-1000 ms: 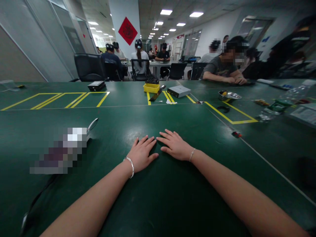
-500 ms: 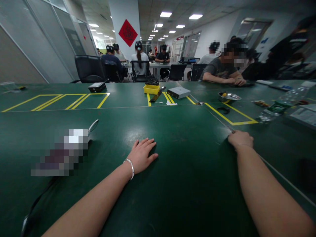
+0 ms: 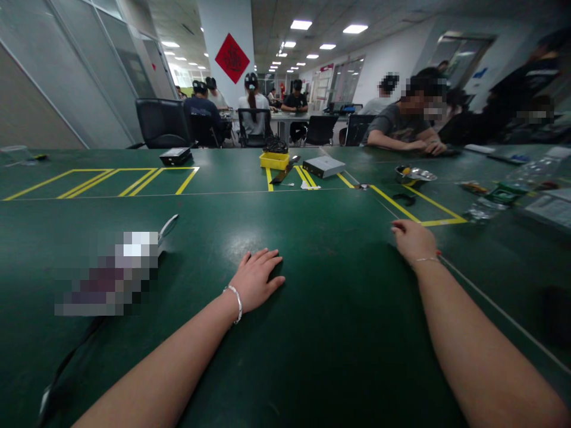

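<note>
My left hand (image 3: 257, 279) lies flat on the green table (image 3: 321, 333), fingers stretched out and thumb apart, holding nothing. A pale bangle (image 3: 236, 304) circles that wrist. Farther right, my right hand (image 3: 414, 241) is closed, back upward, low over the tabletop near a yellow tape corner (image 3: 420, 223). Its fingers are curled under, so whatever they may hold is hidden. A thin bracelet (image 3: 427, 259) sits on the right wrist, and a small red spot (image 3: 438, 254) shows beside it. To the left of my left hand lies a blurred-out object (image 3: 111, 273) with a white cable loop and a black strap.
Along the far edge stand a black box (image 3: 175, 156), a yellow bin (image 3: 273, 160) with black cable and a grey box (image 3: 323, 166). A metal bowl (image 3: 414, 174) and a plastic bottle (image 3: 499, 193) are on the right. A person (image 3: 408, 116) sits across the table.
My right hand has moved left and slightly away from me over the table, staying closed. My left hand has not moved.
</note>
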The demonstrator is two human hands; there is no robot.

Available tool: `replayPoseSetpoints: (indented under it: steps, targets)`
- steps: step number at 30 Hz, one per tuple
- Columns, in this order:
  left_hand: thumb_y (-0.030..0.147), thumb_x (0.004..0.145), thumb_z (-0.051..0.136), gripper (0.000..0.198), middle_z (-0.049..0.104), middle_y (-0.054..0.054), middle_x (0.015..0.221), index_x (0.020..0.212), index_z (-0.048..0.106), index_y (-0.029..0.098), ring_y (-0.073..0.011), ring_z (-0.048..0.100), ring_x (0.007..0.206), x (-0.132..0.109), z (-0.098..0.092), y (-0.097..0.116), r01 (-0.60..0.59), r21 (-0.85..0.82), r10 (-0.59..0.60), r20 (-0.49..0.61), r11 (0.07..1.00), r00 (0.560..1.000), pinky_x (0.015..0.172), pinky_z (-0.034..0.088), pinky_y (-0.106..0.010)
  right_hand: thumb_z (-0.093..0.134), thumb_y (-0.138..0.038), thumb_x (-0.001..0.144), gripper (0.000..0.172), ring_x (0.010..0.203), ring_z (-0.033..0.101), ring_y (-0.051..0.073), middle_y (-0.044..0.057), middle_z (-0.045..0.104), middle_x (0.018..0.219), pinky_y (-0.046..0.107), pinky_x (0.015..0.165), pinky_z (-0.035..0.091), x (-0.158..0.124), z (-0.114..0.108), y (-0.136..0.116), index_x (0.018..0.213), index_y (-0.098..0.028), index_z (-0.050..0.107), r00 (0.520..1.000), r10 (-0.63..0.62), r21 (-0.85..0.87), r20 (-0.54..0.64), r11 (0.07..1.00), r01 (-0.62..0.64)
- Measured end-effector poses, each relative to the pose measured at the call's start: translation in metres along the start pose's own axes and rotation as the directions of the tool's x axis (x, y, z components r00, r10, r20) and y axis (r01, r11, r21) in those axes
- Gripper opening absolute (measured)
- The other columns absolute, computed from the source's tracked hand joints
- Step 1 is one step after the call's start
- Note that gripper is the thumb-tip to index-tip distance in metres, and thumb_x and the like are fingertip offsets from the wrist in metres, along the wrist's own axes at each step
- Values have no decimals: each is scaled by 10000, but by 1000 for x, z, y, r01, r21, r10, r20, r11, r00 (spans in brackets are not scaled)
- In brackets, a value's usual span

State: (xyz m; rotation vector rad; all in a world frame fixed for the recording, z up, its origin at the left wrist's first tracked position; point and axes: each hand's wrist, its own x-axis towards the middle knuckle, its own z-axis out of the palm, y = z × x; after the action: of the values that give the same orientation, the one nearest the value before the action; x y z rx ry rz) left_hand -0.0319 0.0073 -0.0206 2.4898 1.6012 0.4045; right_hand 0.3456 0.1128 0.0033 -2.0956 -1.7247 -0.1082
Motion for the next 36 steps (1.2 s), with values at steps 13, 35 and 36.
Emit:
replayPoseSetpoints:
  steps: [13, 35, 36]
  targets:
    - [347, 771, 513, 347, 504, -40, 1199, 1095, 449, 240, -224, 391, 1156, 1, 0, 3, -39, -30, 37, -49, 999, 998, 977, 232, -479, 453, -49, 719, 416, 986, 477, 151, 58, 532, 1051, 332, 893, 372, -108, 27, -177, 1109, -193, 481, 580, -809, 590, 92, 514, 623]
    - [259, 768, 511, 144, 618, -15, 892, 898, 552, 214, -174, 548, 866, 2, -5, 0, -9, -187, -14, -126, 982, 992, 825, 400, -335, 453, -347, 745, 449, 1006, 395, 394, 307, 440, 1032, 501, 716, 325, 4, 3, 22, 1056, -36, 540, 955, 293, -238, 45, 932, -275]
    - [258, 765, 516, 143, 616, -16, 886, 896, 552, 215, -175, 549, 864, 2, -5, 0, -2, -195, -22, -122, 981, 992, 819, 404, -333, 449, -329, 741, 410, 971, 414, 407, 316, 457, 975, 509, 683, 325, 6, 4, 34, 987, -27, 578, 963, 262, -194, 67, 950, -245]
